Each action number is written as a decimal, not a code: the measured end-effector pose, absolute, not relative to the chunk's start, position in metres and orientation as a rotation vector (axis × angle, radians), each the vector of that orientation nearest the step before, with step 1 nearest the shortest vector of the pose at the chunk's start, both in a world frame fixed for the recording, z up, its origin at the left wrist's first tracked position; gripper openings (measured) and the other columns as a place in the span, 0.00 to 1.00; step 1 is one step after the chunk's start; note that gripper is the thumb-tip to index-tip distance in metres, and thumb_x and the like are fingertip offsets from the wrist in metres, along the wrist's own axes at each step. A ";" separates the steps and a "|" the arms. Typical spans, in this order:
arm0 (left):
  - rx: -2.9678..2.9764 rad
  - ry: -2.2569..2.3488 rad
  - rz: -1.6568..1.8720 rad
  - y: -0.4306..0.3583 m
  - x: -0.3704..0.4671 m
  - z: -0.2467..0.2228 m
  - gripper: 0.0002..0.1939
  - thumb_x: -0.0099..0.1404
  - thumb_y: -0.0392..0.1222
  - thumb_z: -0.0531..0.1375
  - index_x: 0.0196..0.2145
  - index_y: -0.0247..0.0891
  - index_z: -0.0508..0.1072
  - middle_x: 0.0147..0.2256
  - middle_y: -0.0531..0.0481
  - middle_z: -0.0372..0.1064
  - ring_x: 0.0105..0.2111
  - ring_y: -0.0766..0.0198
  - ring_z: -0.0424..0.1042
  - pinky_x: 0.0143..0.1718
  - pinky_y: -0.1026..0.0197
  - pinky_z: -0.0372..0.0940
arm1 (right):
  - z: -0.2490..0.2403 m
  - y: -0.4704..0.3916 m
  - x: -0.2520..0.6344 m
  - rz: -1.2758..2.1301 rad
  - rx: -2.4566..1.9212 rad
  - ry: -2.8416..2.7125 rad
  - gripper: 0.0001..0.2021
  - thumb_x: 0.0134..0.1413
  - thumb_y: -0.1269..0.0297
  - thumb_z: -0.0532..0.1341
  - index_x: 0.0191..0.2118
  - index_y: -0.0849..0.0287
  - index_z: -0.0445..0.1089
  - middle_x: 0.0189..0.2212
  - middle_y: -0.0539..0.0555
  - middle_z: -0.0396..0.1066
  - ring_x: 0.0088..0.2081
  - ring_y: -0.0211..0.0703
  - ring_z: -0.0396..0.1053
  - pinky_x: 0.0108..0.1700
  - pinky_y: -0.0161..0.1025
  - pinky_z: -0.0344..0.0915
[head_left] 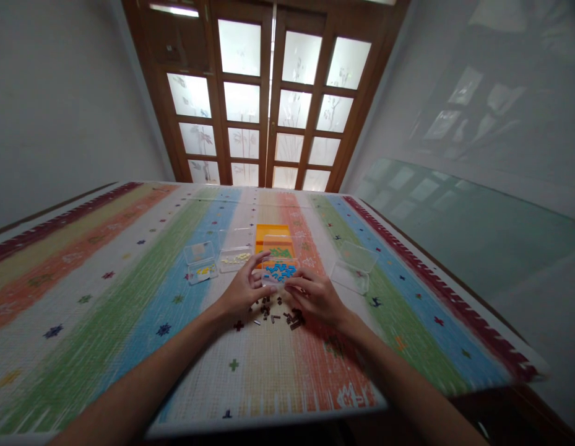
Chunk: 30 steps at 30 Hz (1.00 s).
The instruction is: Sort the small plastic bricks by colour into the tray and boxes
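Note:
A small clear plastic box (267,284) with blue building bricks (280,271) in it is between my two hands. My left hand (245,285) grips its left side, with the thumb along the near edge and the forefinger reaching toward the back. At the near right corner, the bent fingers of my right hand (315,296) close on the box. Dark brown bricks (294,319) lie loose on the cloth just below the hands. Behind the box, green bricks (280,253) sit by an orange tray (273,232), partly hidden by the box.
A patterned striped cloth (185,334) covers the table. To the left stand two open clear boxes, one with yellow pieces (205,271), one with cream pieces (238,258). On the right is another open clear box (351,276). Wooden glazed doors (268,93) rise beyond the table.

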<state>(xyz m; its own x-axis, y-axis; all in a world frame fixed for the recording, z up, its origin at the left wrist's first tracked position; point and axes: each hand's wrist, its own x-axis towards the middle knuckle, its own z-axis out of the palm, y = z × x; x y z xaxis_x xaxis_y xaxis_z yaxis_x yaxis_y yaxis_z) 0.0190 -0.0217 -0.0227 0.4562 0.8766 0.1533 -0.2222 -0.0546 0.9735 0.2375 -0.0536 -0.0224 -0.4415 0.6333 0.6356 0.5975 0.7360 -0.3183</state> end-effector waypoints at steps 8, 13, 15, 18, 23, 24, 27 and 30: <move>1.482 0.901 1.077 -0.021 0.017 -0.019 0.28 0.56 0.42 0.67 0.52 0.40 0.63 0.38 0.51 0.69 0.31 0.66 0.71 0.36 0.60 0.68 | -0.014 -0.040 0.268 -0.031 -1.115 -2.060 0.09 0.62 0.67 0.59 0.38 0.56 0.78 0.32 0.55 0.74 0.33 0.40 0.71 0.35 0.34 0.66; 1.905 1.135 1.066 -0.020 0.015 -0.013 0.17 0.66 0.50 0.55 0.24 0.38 0.63 0.23 0.56 0.59 0.25 0.67 0.59 0.29 0.62 0.56 | -0.019 -0.027 0.292 -0.080 -1.300 -1.996 0.08 0.59 0.64 0.61 0.35 0.57 0.79 0.30 0.54 0.74 0.28 0.39 0.69 0.33 0.34 0.64; 2.046 1.178 1.033 -0.019 0.014 -0.013 0.22 0.69 0.51 0.52 0.19 0.39 0.58 0.20 0.57 0.54 0.23 0.67 0.55 0.28 0.61 0.52 | -0.021 -0.024 0.299 -0.102 -1.358 -1.994 0.08 0.58 0.66 0.61 0.34 0.57 0.80 0.30 0.55 0.75 0.29 0.39 0.69 0.34 0.35 0.64; 2.160 1.205 0.995 -0.019 0.012 -0.013 0.24 0.70 0.51 0.49 0.18 0.39 0.55 0.19 0.57 0.53 0.22 0.67 0.53 0.28 0.61 0.51 | -0.025 -0.021 0.305 -0.128 -1.419 -1.999 0.08 0.57 0.67 0.62 0.33 0.57 0.80 0.31 0.55 0.76 0.31 0.41 0.72 0.35 0.36 0.63; 2.255 1.265 0.969 -0.017 0.009 -0.015 0.24 0.71 0.49 0.48 0.18 0.38 0.58 0.18 0.55 0.56 0.21 0.68 0.55 0.29 0.62 0.51 | -0.028 -0.022 0.307 -0.104 -1.535 -2.034 0.07 0.56 0.63 0.64 0.34 0.57 0.81 0.31 0.56 0.77 0.31 0.43 0.72 0.34 0.37 0.62; 2.282 1.271 0.953 -0.016 0.008 -0.016 0.24 0.71 0.49 0.48 0.17 0.38 0.58 0.18 0.55 0.57 0.21 0.67 0.56 0.28 0.62 0.51 | -0.028 -0.022 0.306 -0.100 -1.554 -2.042 0.07 0.56 0.63 0.65 0.34 0.57 0.81 0.32 0.56 0.77 0.31 0.43 0.72 0.34 0.37 0.62; 2.399 1.286 0.885 -0.013 0.005 -0.019 0.24 0.70 0.46 0.49 0.17 0.38 0.62 0.19 0.52 0.63 0.21 0.67 0.57 0.28 0.61 0.50 | -0.028 -0.023 0.303 -0.088 -1.593 -2.061 0.06 0.55 0.65 0.65 0.34 0.56 0.82 0.32 0.57 0.78 0.31 0.44 0.72 0.33 0.38 0.62; 2.518 1.315 0.806 -0.011 0.002 -0.022 0.24 0.70 0.45 0.49 0.17 0.37 0.65 0.20 0.48 0.67 0.21 0.65 0.60 0.28 0.61 0.49 | -0.029 -0.023 0.300 -0.066 -1.619 -2.087 0.07 0.55 0.67 0.64 0.34 0.56 0.82 0.32 0.57 0.78 0.31 0.44 0.72 0.34 0.38 0.62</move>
<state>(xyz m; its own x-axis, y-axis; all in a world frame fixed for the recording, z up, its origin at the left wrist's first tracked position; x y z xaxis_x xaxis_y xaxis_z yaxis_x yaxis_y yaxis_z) 0.0021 -0.0109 -0.0224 0.4592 0.8038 0.3782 0.7016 -0.5893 0.4006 0.3000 -0.0233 -0.0288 -0.1730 0.8969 0.4070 0.9208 0.2939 -0.2564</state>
